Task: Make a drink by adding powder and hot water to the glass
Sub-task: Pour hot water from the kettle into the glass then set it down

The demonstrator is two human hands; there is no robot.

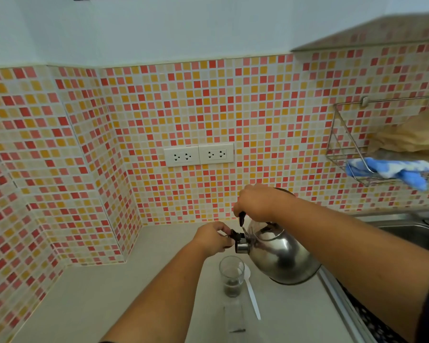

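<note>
Above clear glass (231, 276), rounded steel kettle (281, 256)

We're in a home kitchen: a splashback of small orange, red and cream mosaic tiles (208, 100) wraps the corner, a double white wall socket (198, 154) set into it. On the right, a stainless steel sink (406, 231), and above it a wire rack (344, 144) holding a blue-and-white cloth (391, 169).
</note>
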